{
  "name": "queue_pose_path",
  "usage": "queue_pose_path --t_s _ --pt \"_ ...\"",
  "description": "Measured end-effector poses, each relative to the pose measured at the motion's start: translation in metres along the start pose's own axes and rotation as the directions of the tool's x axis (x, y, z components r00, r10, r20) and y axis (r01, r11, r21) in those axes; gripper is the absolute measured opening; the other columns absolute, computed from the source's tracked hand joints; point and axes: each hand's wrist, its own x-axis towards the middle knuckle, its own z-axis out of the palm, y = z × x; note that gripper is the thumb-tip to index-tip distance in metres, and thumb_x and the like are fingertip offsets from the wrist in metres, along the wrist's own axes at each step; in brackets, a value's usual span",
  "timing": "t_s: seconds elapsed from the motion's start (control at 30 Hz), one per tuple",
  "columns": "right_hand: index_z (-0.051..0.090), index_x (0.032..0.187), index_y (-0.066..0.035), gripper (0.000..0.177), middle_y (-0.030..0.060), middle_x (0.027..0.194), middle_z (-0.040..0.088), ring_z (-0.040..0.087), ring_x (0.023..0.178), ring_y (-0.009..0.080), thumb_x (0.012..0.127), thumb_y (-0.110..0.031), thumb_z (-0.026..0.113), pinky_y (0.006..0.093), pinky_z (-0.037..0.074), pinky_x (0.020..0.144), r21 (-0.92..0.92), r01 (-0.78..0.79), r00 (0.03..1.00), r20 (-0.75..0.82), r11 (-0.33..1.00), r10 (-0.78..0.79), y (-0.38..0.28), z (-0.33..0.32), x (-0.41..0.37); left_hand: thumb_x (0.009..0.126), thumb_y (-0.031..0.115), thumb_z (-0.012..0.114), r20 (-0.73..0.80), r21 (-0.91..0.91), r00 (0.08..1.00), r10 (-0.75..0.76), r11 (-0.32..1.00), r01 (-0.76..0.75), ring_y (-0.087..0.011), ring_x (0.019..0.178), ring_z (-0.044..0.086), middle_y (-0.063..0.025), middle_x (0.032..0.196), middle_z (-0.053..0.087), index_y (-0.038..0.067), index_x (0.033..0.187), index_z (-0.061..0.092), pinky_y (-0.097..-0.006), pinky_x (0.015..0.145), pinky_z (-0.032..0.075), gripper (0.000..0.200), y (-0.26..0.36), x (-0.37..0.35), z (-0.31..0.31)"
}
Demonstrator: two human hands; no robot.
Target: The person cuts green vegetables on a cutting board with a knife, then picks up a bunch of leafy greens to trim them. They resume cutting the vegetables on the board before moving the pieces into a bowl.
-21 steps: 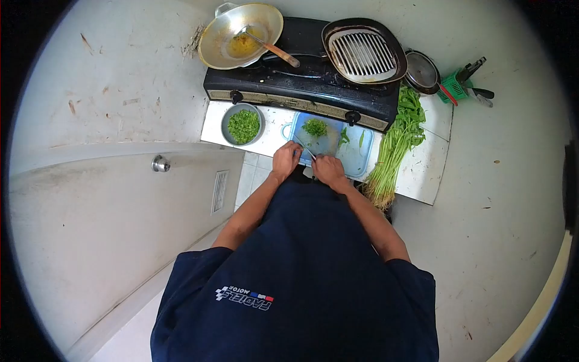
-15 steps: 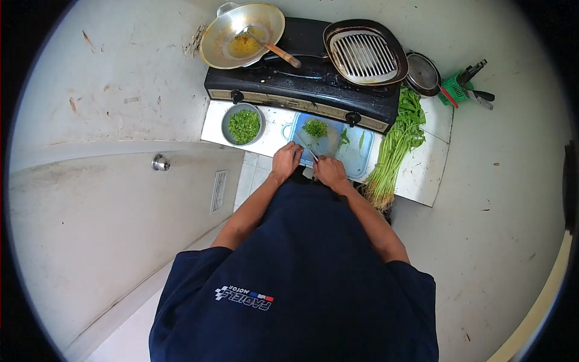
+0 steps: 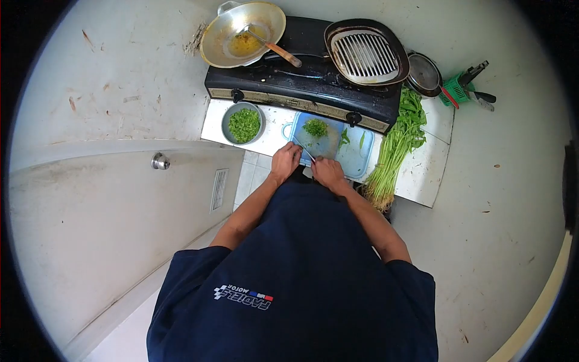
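the gas stove (image 3: 304, 33) has a grimy, half-glossy metal top. on its left sits a shiny metal wok (image 3: 216, 39) with a wooden-handled ladle (image 3: 283, 53); on its right, a ridged, scuffed metal grill pan (image 3: 365, 55). before it: a smooth plastic cutting board (image 3: 359, 160), metal-bladed knife (image 3: 304, 149), glossy tiles (image 3: 214, 120), matt cloth t-shirt (image 3: 325, 259).

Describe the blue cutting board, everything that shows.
The blue, rectangular, plastic-looking cutting board has rounded corners and a loop handle at left. It lies flat on the white tiled counter, close to the black metal stove. Chopped greens and green leaves rest on it; a silvery knife blade slants over its near part.
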Motion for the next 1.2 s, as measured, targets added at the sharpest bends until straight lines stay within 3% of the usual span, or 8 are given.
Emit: queue_pose_path --t_s 0.07,0.17,0.27,0.67,0.87,1.2 --pt "0.071 0.091 0.003 0.035 0.0229 0.082 0.074 0.075 0.074 0.0400 0.099 -0.028 0.056 0.0508 0.060 0.070 -0.026 0.021 1.000 -0.014 0.999 -0.022 0.001 0.004 0.004 0.091 0.011 0.069 0.000 -0.006 1.000 -0.016 1.000 0.016 -0.0365 0.080 0.067 -0.0122 0.089 0.065 0.008 0.099 0.075 -0.0463 0.072 0.055 0.011 0.002 0.001 0.000" --pt "0.070 0.090 0.002 0.035 0.0227 0.081 0.074 0.075 0.074 0.0395 0.100 -0.028 0.056 0.0505 0.060 0.070 -0.012 -0.022 1.000 -0.004 1.000 0.022 -0.001 0.001 0.004 0.090 0.012 0.070 -0.024 0.087 0.994 0.106 0.991 -0.104 -0.0354 0.080 0.067 -0.0124 0.088 0.065 0.008 0.098 0.075 -0.0464 0.073 0.054 0.010 -0.003 0.004 0.000" --pt "0.070 0.089 0.003 0.036 0.0233 0.080 0.074 0.075 0.074 0.0397 0.100 -0.028 0.056 0.0507 0.060 0.070 -0.010 -0.011 0.999 -0.046 1.000 0.011 0.004 0.002 -0.004 0.090 0.010 0.070 0.001 -0.009 1.000 0.017 1.000 -0.017 -0.0348 0.083 0.068 -0.0128 0.087 0.067 0.007 0.097 0.075 -0.0459 0.077 0.053 0.009 -0.002 0.004 0.000" --pt "0.069 0.093 0.003 0.038 0.0254 0.083 0.073 0.074 0.075 0.0424 0.101 -0.032 0.055 0.0531 0.060 0.072 0.025 -0.019 1.000 0.004 1.000 0.018 0.004 -0.001 -0.007 0.089 0.006 0.071 -0.069 -0.120 0.997 -0.029 0.993 0.020 -0.0362 0.089 0.067 -0.0132 0.091 0.069 0.006 0.096 0.073 -0.0446 0.081 0.053 0.008 -0.001 0.003 0.002" --pt "0.070 0.094 0.002 0.038 0.0251 0.087 0.074 0.074 0.078 0.0418 0.101 -0.032 0.055 0.0523 0.060 0.074 -0.011 -0.032 0.996 0.080 0.999 0.033 0.000 -0.012 -0.008 0.087 0.006 0.071 -0.019 -0.082 0.999 -0.043 0.996 0.041 -0.0351 0.088 0.067 -0.0125 0.090 0.069 0.006 0.094 0.074 -0.0442 0.080 0.054 0.008 -0.003 0.002 0.001" --pt "0.068 0.094 0.002 0.036 0.0243 0.083 0.074 0.075 0.077 0.0399 0.100 -0.030 0.055 0.0507 0.060 0.072 -0.050 -0.002 1.000 0.018 0.999 0.003 0.004 -0.001 -0.001 0.090 0.012 0.072 -0.026 -0.032 0.999 0.036 0.999 -0.037 -0.0342 0.088 0.069 -0.0126 0.095 0.071 0.006 0.097 0.076 -0.0431 0.081 0.055 0.010 -0.007 0.000 -0.001"
